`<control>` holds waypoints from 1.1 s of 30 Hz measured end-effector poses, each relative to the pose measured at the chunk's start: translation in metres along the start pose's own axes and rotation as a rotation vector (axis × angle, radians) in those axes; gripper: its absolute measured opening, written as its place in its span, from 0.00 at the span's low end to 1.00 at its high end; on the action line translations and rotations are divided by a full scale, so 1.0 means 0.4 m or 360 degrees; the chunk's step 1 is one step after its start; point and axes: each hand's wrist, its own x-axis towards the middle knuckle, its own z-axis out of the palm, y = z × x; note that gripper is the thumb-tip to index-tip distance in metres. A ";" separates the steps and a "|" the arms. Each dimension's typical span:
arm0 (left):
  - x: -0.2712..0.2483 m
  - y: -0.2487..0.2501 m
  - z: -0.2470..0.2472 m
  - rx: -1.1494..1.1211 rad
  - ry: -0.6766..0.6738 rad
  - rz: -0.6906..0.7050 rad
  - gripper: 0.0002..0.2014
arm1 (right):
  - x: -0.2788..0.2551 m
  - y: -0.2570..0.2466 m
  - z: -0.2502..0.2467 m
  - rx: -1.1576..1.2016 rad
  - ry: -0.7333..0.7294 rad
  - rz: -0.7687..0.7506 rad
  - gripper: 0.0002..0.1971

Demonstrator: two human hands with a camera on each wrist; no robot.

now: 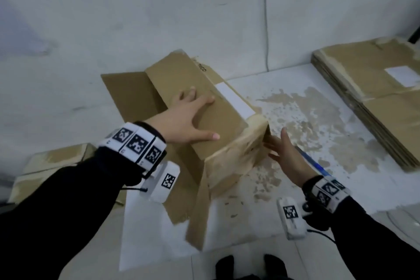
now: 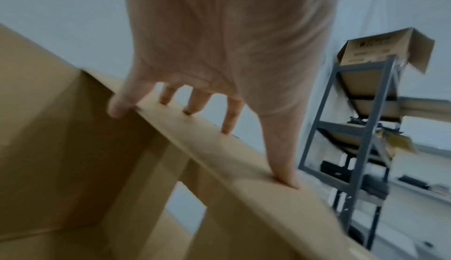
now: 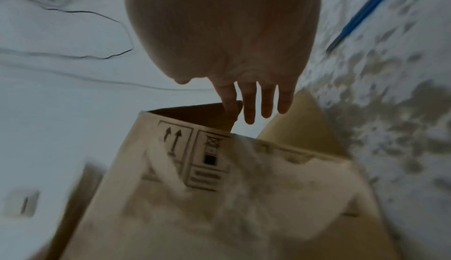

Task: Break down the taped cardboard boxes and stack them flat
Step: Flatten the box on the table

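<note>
While flaps splay open, the cardboard box (image 1: pixel 218 118) looks tape-scuffed.

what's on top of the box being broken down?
The left hand lies flat, fingers spread, on the cardboard box's upper panel, beside a white label. The right hand touches the side edge instead. What the palm covers cannot be seen.

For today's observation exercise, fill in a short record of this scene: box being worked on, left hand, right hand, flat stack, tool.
box: cardboard box, flaps open, not yet flat
left hand: left hand spread flat on the box's top panel
right hand: right hand open, fingers at the box's end edge
flat stack: flattened boxes to the right
tool: blue tool beside the right hand
</note>
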 end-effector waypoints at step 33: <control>0.006 0.301 0.232 0.0331 0.0611 -0.0941 0.55 | -0.085 -0.199 -0.220 -0.1363 -0.1243 -0.0447 0.17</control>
